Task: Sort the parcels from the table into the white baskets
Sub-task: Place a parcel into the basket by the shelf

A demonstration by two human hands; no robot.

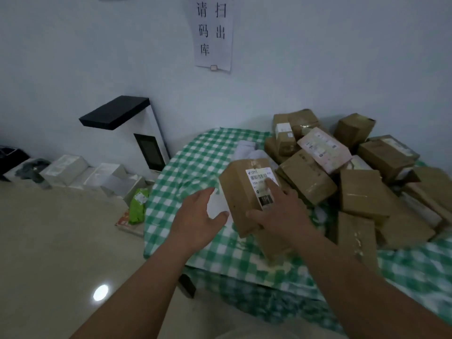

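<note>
A brown cardboard parcel (241, 192) with a white shipping label is tilted up above the green-checked table (195, 155). My right hand (278, 211) grips its lower right side, the index finger lying on the label and the thumb under the near edge. My left hand (198, 216) hovers open just left of the parcel, fingers spread over a flat white packet (216, 206). A heap of several brown parcels (367, 192) covers the table's right half, with a pink-labelled packet (325, 149) on top. White baskets (63, 170) stand on the floor along the wall at left.
A white scanner stand with a black top (146, 143) stands by the wall beside the table. A green packet (138, 204) leans at the table's left edge on the floor. A paper sign (212, 33) hangs on the wall. Pale floor stretches at lower left.
</note>
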